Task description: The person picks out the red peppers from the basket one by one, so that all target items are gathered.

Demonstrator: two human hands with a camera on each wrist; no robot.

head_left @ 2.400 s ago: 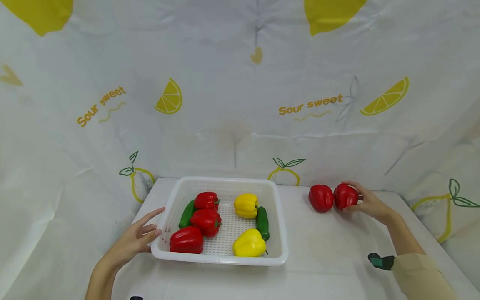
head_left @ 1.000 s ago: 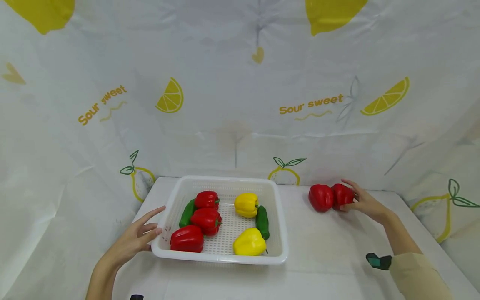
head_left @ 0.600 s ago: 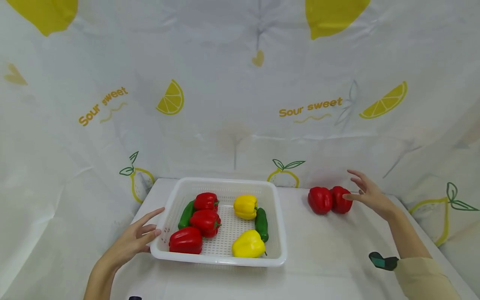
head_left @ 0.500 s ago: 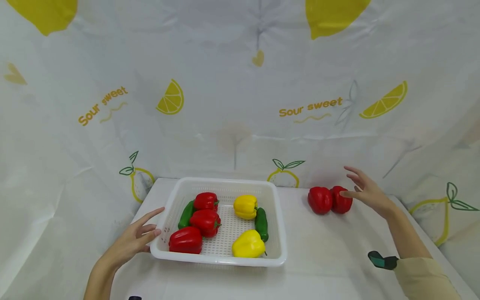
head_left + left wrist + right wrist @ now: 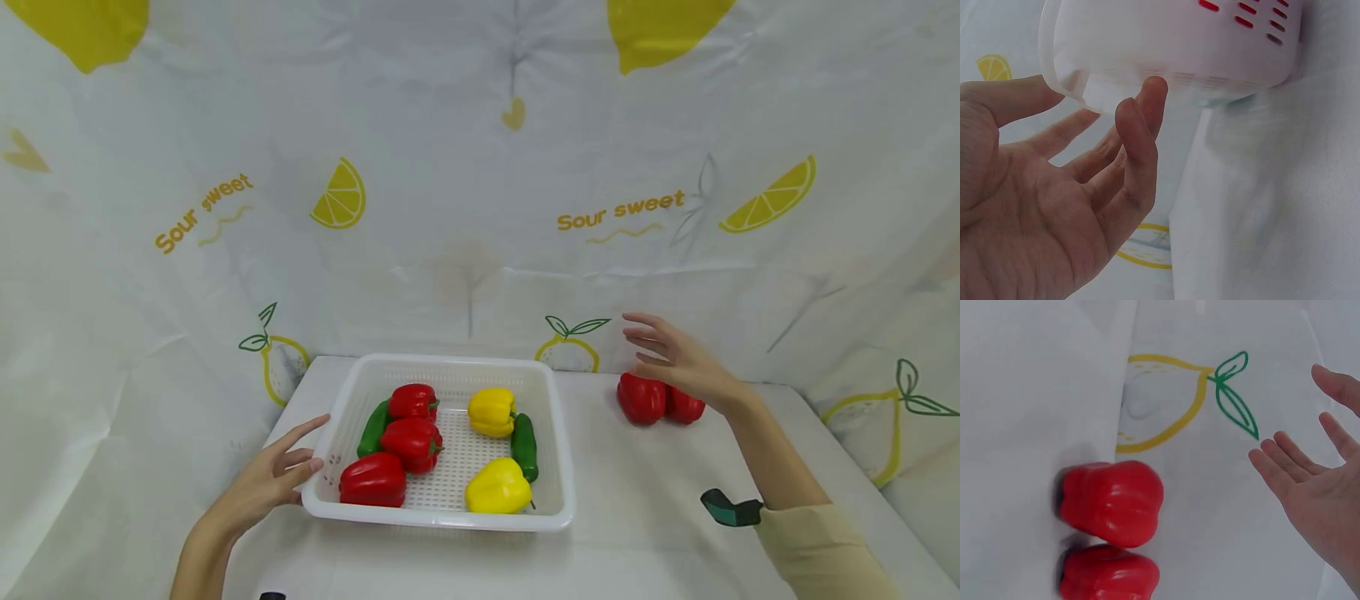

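"Right hand (image 5: 678,358) has moved up and leftward, hasn't it?"

"Yes, fingers loosely spread, holding nothing, apart from the two red peppers (image 5: 641,402) at the right of the frame."

"And the left hand (image 5: 266,475)?"

"Fingers parted, at the left rim of the white basket (image 5: 442,519), lower centre, with yellow peppers (image 5: 498,486), green peppers (image 5: 524,448) and three more red ones inside."

Two red peppers (image 5: 642,402) side by side, right of white basket (image 5: 442,520)
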